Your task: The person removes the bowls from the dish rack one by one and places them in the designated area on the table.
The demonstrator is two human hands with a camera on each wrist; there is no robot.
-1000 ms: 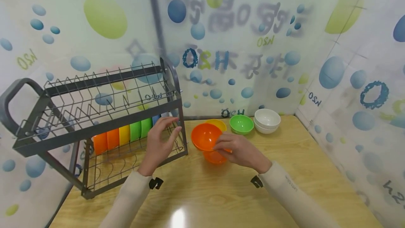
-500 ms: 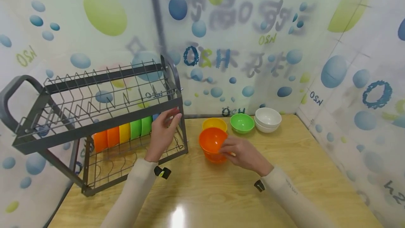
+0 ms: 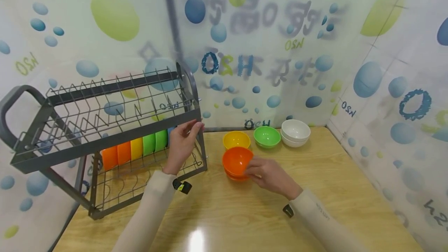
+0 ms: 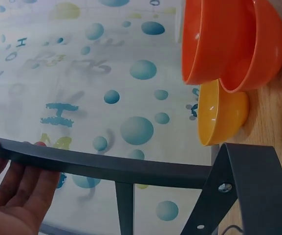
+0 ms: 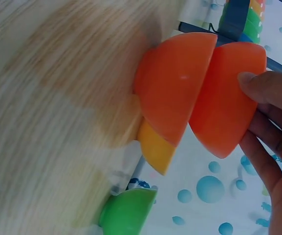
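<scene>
My right hand (image 3: 271, 175) pinches the rim of an orange bowl (image 3: 238, 159), thumb outside and fingers at the other side of the wall. In the right wrist view this held bowl (image 5: 228, 98) is tilted, partly inside a second orange bowl (image 5: 175, 81) that stands on the table. A dark grey two-tier dish rack (image 3: 105, 135) stands at the left. My left hand (image 3: 182, 145) grips its right front post; the left wrist view has the thumb in front of the dark bar (image 4: 101, 161) and the fingers behind it.
Behind the orange bowls sits a yellow bowl (image 3: 236, 140), with a green bowl (image 3: 267, 137) and stacked white bowls (image 3: 295, 131) to its right. Several coloured dishes (image 3: 137, 149) stand in the rack's lower tier. A patterned curtain (image 3: 238, 49) hangs behind the wooden table (image 3: 245, 217).
My right hand has lowered the held orange bowl onto the other one, moving slightly right. My left hand has moved right and up to the rack's post and closed on it.
</scene>
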